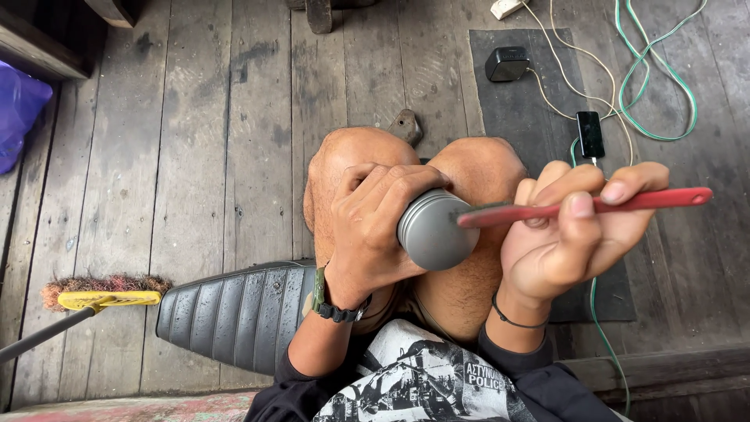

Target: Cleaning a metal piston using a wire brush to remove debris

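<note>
The fingers (391, 191) of the left hand (367, 234) are curled tightly around a grey metal cylinder (433, 229), whose flat round end is turned toward the camera. The fingers (578, 187) of the right hand (570, 234) are pressed together around the red handle of a toothbrush (594, 207); the handle is pinched between thumb and forefinger, and the brush head is laid against the right edge of the cylinder's end. Both objects are held above the bare knees (476, 168), at the centre of the scene. A dark watch (332, 305) is worn on the left wrist and a thin black cord (512, 319) on the right. To the near left, a black ribbed seat cushion (234, 312) is seen, and beside it a yellow-backed broom (105, 291). Farther off, on the plank floor (187, 156), a dark mat (523, 101) is laid, on which a small black box (506, 63), a black phone (590, 134) and white and green cables (656, 86) are found. A purple bag (16, 109) is visible at the far left.
</note>
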